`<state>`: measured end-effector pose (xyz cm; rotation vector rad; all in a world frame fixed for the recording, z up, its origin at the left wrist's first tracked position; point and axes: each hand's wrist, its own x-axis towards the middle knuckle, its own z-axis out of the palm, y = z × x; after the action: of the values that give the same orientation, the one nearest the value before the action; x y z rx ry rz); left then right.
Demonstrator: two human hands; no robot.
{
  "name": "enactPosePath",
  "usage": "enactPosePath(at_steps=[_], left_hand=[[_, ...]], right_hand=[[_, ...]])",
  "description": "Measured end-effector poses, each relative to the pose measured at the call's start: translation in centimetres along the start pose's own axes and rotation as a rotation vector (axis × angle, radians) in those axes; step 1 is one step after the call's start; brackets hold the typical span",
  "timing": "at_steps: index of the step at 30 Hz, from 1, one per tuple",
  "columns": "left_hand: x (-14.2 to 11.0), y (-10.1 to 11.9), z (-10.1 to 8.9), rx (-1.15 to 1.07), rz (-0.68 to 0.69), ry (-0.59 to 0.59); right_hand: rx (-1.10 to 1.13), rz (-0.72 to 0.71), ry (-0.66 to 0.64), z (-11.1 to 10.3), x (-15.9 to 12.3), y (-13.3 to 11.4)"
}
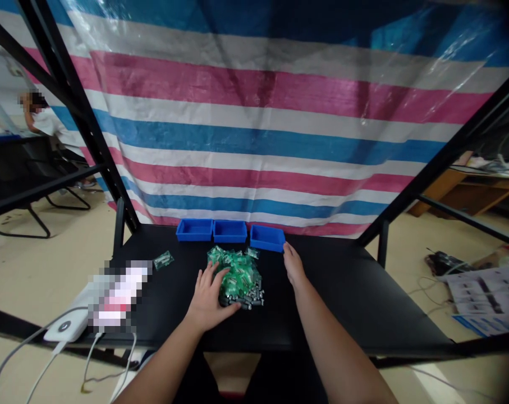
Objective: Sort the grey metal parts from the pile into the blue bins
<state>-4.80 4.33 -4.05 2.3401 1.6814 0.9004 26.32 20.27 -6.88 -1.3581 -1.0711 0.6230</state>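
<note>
A pile of small green packets and dark metal pieces (241, 278) lies in the middle of a black table (342, 292). My left hand (210, 297) rests on the pile's left side, fingers spread over it. My right hand (293, 265) reaches to the rightmost of three blue trays (266, 238), its fingertips touching the tray's near right corner. The other two blue trays (194, 229) (229, 230) stand side by side to the left at the table's back edge. One loose green packet (163, 259) lies apart on the left.
A white power bank (67, 325) with white cables lies at the table's front left, beside a blurred object. A striped tarp (258, 112) hangs behind the table. Black frame bars rise at both sides. Another person sits far left.
</note>
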Motion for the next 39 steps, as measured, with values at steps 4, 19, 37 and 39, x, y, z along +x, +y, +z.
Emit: enactPosePath(at_steps=[4,19,37,39], left_hand=[[-0.1,0.3,-0.1,-0.015,0.009,0.013],[10.5,-7.1,-2.7,0.236,-0.249,0.131],[14.5,-6.2,-0.6,0.224,-0.255,0.185],[14.4,-6.1,-0.5,0.222,-0.238,0.197]], right_hand=[[-0.116,0.039,-0.010,1.3,-0.5,0.2],[-0.548,-0.239,0.019,3.0,-0.2,-1.5],[-0.479,-0.273,0.010,2.8,-0.4,-1.3],[-0.489,-0.272,0.015,2.7,-0.4,-1.2]])
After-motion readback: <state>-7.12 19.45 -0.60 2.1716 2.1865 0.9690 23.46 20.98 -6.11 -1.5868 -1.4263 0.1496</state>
